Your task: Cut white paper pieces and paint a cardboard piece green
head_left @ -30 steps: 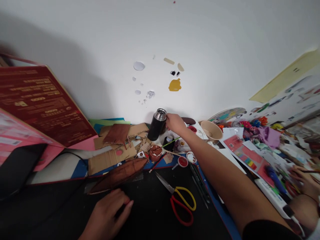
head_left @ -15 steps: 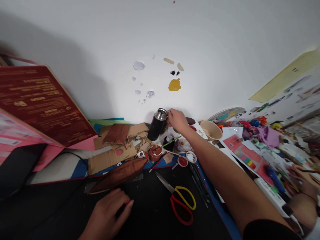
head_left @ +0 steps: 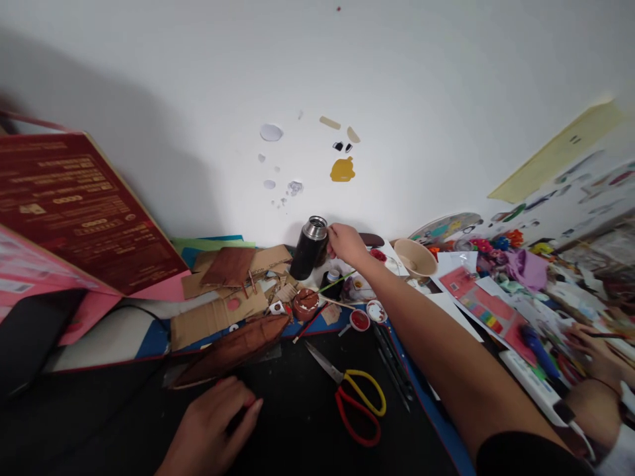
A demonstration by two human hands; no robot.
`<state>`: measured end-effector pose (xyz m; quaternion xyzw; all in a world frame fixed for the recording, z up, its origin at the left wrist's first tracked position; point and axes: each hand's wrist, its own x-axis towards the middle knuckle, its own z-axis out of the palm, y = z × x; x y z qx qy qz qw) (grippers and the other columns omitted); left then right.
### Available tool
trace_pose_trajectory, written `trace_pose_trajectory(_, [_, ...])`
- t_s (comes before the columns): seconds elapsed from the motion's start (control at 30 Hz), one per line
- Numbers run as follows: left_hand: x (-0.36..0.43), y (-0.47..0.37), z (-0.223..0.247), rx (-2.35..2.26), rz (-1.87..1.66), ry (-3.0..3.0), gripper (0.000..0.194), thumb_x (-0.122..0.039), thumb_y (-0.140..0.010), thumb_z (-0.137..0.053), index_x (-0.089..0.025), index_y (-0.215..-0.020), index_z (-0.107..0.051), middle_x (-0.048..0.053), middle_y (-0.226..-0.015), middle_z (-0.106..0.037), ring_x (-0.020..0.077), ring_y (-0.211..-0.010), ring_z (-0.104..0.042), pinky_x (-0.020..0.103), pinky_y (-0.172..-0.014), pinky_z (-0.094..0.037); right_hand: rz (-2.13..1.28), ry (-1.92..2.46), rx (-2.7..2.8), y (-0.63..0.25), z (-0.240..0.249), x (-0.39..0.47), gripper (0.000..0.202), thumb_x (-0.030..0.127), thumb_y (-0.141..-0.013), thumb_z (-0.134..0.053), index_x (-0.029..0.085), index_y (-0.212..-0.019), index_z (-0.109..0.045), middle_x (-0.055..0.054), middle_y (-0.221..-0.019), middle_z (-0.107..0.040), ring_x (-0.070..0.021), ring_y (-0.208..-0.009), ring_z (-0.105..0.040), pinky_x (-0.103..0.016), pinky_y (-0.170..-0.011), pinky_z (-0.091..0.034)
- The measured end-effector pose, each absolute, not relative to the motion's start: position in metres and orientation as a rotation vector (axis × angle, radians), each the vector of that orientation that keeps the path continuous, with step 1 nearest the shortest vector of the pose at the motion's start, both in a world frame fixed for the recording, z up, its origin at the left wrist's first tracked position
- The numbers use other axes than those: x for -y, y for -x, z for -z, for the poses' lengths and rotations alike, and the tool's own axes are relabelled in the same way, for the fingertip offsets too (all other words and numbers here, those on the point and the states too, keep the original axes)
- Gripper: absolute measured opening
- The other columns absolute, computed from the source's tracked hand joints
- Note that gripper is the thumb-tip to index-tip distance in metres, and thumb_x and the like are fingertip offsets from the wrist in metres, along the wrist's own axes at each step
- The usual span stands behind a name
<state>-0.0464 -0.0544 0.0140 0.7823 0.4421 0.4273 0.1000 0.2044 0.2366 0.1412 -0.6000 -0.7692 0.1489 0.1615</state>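
Note:
Close against the wall stands a black thermos flask (head_left: 301, 254) with a bare steel neck and no lid on it. My right hand (head_left: 346, 244) is at the flask's upper right side, its fingers closed; whatever they grip is hidden. Down at the left on the black mat rests my left hand (head_left: 213, 423), fingers curled, with a red spot at the thumb and forefinger tips. I cannot tell if it holds anything. Just beyond it lies a brown-painted, boat-shaped piece (head_left: 233, 350). Scissors (head_left: 347, 390) with one red and one yellow handle lie open to its right.
Behind are cardboard scraps (head_left: 218, 320), a brown paint pot (head_left: 306, 305), a red paint pot (head_left: 360, 320) and a small dark bottle (head_left: 331, 284). A beige bowl (head_left: 415, 258) stands right. Another person's hand (head_left: 595, 354) is at the far right. A red board (head_left: 84, 211) leans left.
The whole view has shifted slightly to the left. My right hand stays beside the flask and my left hand stays on the mat; nothing else has visibly moved.

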Motion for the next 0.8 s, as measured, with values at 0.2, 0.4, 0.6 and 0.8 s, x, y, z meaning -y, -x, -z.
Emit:
trace_pose_trajectory(0.2, [0.054,0.046,-0.015,-1.307,-1.261,-2.317,0.027,-0.020,-0.105,-0.056,-0.024,-0.078,-0.059,-0.005,-0.064,-0.061,0.0115,-0.055,-0.062,0.022,-0.056,-0.047,-0.375,1.701,2.202,-0.200,-0.146,-0.233,0.037,0.028,-0.116,-0.042,0.020,-0.091,-0.068,-0.005,-0.078,-0.079,-0.0159,-0.060,-0.070,-0.025,-0.069,-0.048])
trace_pose_trajectory(0.4, [0.054,0.046,-0.015,-1.318,-1.264,-2.295,0.026,-0.020,-0.103,-0.058,-0.024,-0.078,-0.059,-0.005,-0.064,-0.062,0.0120,-0.055,-0.062,0.022,-0.057,-0.048,-0.457,1.717,2.189,-0.200,-0.139,-0.237,0.037,0.030,-0.117,-0.039,0.020,-0.097,-0.068,-0.005,-0.081,-0.080,-0.0154,-0.057,-0.071,-0.025,-0.065,-0.050])
trace_pose_trajectory(0.6, [0.054,0.046,-0.013,-1.307,-1.255,-2.303,0.027,-0.021,-0.105,-0.057,-0.024,-0.078,-0.059,-0.004,-0.064,-0.062,0.0121,-0.054,-0.062,0.022,-0.056,-0.046,-0.504,1.742,2.171,-0.202,-0.136,-0.238,0.036,0.030,-0.116,-0.041,0.020,-0.094,-0.068,-0.006,-0.082,-0.081,-0.0147,-0.055,-0.070,-0.024,-0.060,-0.049])
trace_pose_trajectory(0.8, [0.054,0.046,-0.012,-1.321,-1.237,-2.315,0.027,-0.021,-0.105,-0.056,-0.024,-0.078,-0.059,-0.004,-0.066,-0.062,0.0121,-0.056,-0.063,0.022,-0.059,-0.048,-0.544,1.739,2.182,-0.200,-0.137,-0.236,0.039,0.028,-0.116,-0.042,0.020,-0.087,-0.068,-0.005,-0.079,-0.081,-0.0139,-0.053,-0.069,-0.023,-0.059,-0.048])
